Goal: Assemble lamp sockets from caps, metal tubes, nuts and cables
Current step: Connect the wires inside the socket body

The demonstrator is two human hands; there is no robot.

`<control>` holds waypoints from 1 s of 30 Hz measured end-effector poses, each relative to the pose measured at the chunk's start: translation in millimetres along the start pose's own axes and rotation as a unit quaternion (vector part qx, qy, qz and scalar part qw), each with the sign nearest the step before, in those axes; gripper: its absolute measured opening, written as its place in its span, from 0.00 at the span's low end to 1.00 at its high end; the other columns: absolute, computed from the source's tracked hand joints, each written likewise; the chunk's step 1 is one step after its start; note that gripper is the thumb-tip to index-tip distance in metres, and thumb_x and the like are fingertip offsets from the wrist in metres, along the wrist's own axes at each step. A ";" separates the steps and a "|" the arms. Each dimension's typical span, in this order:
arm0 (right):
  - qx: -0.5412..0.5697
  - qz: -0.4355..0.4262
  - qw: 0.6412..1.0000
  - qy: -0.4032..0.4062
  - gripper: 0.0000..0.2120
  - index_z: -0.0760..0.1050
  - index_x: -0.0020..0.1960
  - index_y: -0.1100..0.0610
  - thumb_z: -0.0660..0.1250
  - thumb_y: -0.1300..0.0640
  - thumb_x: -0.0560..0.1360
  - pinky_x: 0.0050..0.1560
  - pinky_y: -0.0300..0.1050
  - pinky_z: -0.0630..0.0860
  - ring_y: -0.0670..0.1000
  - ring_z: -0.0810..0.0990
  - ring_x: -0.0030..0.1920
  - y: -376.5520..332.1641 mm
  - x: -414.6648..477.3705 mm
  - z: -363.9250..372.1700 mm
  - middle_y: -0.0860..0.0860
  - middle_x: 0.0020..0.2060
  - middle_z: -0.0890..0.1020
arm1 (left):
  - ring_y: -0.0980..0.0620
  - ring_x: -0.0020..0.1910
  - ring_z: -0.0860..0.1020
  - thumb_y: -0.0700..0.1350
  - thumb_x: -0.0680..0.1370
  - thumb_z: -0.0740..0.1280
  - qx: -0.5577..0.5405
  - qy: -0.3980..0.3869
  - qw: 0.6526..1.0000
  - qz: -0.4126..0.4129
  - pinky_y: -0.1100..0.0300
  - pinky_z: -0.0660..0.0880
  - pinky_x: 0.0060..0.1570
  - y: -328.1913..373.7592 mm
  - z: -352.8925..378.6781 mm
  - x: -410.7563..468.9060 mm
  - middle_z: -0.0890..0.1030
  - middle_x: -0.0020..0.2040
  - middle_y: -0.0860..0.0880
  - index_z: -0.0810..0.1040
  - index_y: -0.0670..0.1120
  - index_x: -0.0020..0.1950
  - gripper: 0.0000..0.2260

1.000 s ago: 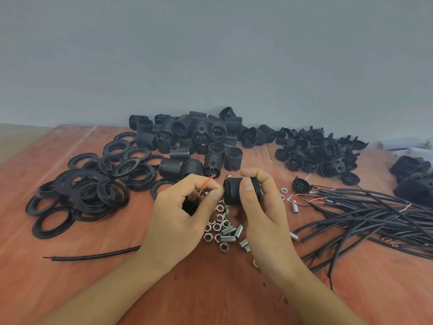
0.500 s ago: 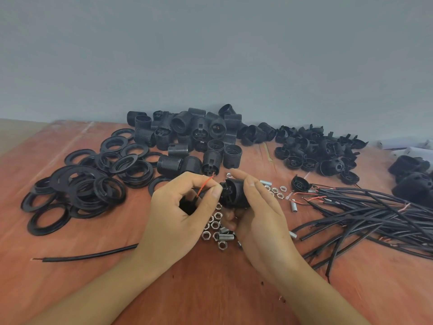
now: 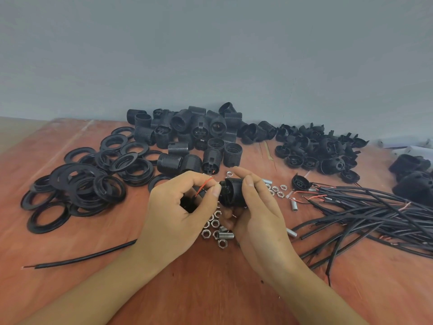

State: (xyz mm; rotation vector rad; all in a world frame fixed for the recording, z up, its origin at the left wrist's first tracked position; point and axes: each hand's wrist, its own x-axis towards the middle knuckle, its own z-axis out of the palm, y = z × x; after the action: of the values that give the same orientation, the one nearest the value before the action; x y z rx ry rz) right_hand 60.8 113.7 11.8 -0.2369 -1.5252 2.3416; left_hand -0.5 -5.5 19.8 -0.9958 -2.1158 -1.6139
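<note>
Over on the far left of the worktop [image 3: 210,289] there's a heap of flat black rings [image 3: 77,181]. In front of them one loose cable [image 3: 79,258] runs in toward the person's left wrist.

Next along, the left hand [image 3: 180,212] pinches a thin red wire [image 3: 203,185] between thumb and forefinger. The other fingers are curled round something dark, and it's too hidden to say what part that is. That wire looks floppy and springy, so pinching close to the tip is probably the only way to steer it. A grip further back would likely just let it bend away.

Right beside it, held up just above the worktop, the right hand [image 3: 255,214] grips a black socket body [image 3: 232,193]. The thumb lies on top and the fingers underneath, with the open end facing the wire. It looks like light, stiff plastic, and the ribbed barrel should give plenty of bite. Holding it round the ribs seems smarter than holding it by the end with the contacts.

Under the hands lie nuts [image 3: 212,227] and short metal tubes [image 3: 226,235]. They're small and smooth, so they'd probably roll or slip and want a fingertip pick.

Behind the hands is the pile of spare socket bodies [image 3: 194,137], then the caps [image 3: 316,148], and far right the bundle of cables [image 3: 375,214], which looks limp and tangle-prone.
</note>
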 end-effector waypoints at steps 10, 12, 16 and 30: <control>-0.063 -0.040 0.997 0.008 0.09 0.78 0.51 0.39 0.60 0.45 0.75 0.31 0.38 0.73 0.47 0.76 0.33 3.4 0.9 -0.2 0.47 0.38 0.80 | 0.54 0.28 0.76 0.43 0.75 0.69 0.011 -0.015 1.000 0.012 0.67 0.71 0.31 0.1 -0.7 0.4 0.76 0.30 0.60 0.81 0.47 0.43 0.02; -0.055 -0.035 0.998 0.007 0.09 0.78 0.52 0.39 0.60 0.45 0.75 0.30 0.38 0.73 0.47 0.76 0.33 3.1 1.4 -0.5 0.46 0.37 0.81 | 0.55 0.28 0.76 0.43 0.75 0.68 0.016 -0.021 1.000 0.016 0.70 0.69 0.32 0.2 -0.9 0.6 0.76 0.31 0.62 0.81 0.47 0.43 0.02; -0.046 -0.027 0.999 0.007 0.09 0.78 0.51 0.40 0.59 0.48 0.81 0.31 0.38 0.73 0.46 0.76 0.32 1.6 0.8 0.1 0.47 0.38 0.81 | 0.57 0.30 0.76 0.42 0.75 0.68 0.023 -0.025 0.999 0.024 0.71 0.68 0.34 -1.0 -0.6 2.0 0.76 0.31 0.63 0.81 0.46 0.44 0.02; -0.073 -0.051 0.995 0.033 0.09 0.78 0.50 0.44 0.59 0.52 0.82 0.29 0.38 0.73 0.46 0.75 0.29 -4.9 0.6 1.9 0.47 0.35 0.79 | 0.60 0.29 0.74 0.41 0.76 0.67 0.025 -0.024 0.999 0.037 0.73 0.66 0.35 2.7 1.5 0.9 0.74 0.31 0.63 0.79 0.46 0.44 0.03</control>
State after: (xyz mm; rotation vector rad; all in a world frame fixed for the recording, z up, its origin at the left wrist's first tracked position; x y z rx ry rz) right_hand 60.5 114.1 17.0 -0.2637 -1.6387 2.1252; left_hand 0.9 -3.5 21.8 -1.0926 -2.1129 -1.5108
